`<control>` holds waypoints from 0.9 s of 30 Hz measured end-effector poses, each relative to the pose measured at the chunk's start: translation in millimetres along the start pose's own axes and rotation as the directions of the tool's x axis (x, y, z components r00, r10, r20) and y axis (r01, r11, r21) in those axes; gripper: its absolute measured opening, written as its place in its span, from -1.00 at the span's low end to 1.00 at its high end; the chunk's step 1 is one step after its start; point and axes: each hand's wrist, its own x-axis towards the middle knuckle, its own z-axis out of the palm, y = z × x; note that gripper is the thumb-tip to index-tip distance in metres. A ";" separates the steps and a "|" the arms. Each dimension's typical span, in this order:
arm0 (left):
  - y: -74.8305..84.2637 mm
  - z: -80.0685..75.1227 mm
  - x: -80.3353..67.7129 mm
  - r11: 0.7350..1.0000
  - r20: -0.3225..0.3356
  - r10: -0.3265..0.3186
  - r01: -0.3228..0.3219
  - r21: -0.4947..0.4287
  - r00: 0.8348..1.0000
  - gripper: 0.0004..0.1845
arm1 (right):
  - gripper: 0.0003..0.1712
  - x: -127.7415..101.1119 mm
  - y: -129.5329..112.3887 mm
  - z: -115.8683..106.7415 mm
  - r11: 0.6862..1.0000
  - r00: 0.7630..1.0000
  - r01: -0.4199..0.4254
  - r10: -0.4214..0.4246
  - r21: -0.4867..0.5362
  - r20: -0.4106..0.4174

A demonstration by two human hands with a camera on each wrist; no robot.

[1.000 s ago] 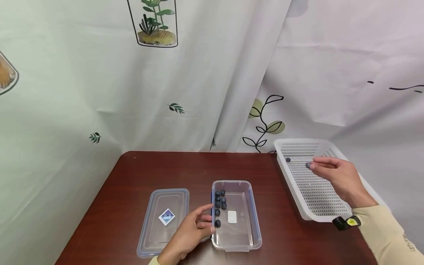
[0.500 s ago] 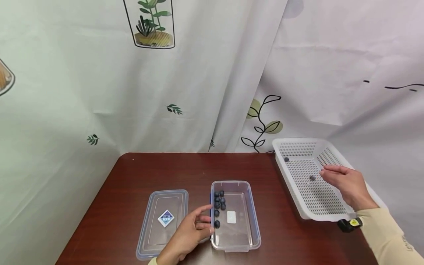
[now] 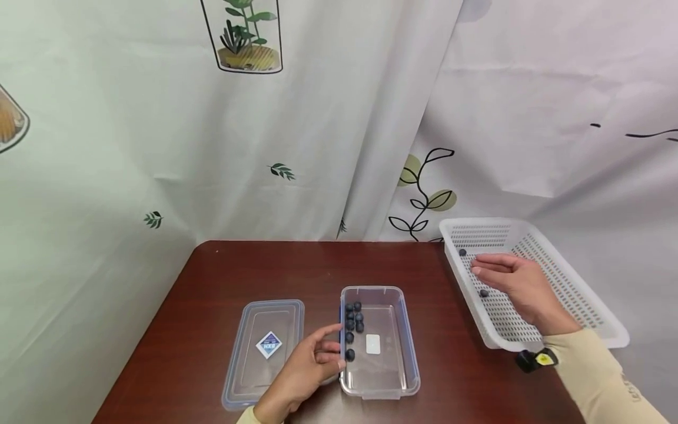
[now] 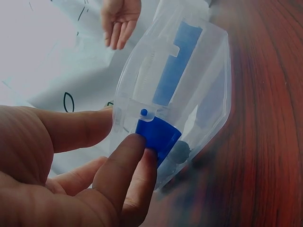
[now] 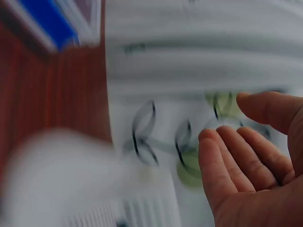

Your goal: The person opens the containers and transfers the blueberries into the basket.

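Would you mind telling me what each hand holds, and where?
Left hand holds the clear plastic container by its blue side clip; right hand holds nothing.

The right wrist view was smeared by motion: the white basket (image 5: 71, 189) was only a pale blur below the curtain, and the right hand (image 5: 251, 161) was cut off by the right edge. In the head view that hand (image 3: 516, 282) hid part of the basket's floor, and the dark berries (image 3: 484, 293) beside it were too small to identify. The left hand (image 3: 304, 371) covered the near left corner of the clear box (image 3: 378, 344)
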 end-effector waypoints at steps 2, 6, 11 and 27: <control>0.8 0.4 -0.1 1.000 0.004 -0.006 0.006 -0.005 1.000 -0.22 | -0.64 -1.3 1.0 21.9 0.996 1.000 -0.011 0.013 -0.094 0.025; 1.6 1.1 -0.7 1.000 -0.002 -0.010 0.010 -0.002 1.000 -0.22 | -0.49 -4.4 11.6 68.1 0.990 0.991 -0.056 0.070 -0.127 0.111; 1.5 0.8 -0.4 1.000 -0.009 -0.005 0.005 0.003 1.000 -0.23 | -0.47 -9.5 25.5 117.8 0.993 0.958 -0.102 0.116 -0.068 0.263; -1.0 0.6 0.7 1.000 -0.002 -0.002 0.002 -0.005 1.000 -0.22 | -0.63 -18.3 47.9 204.0 0.973 0.857 -0.190 0.231 -0.134 0.461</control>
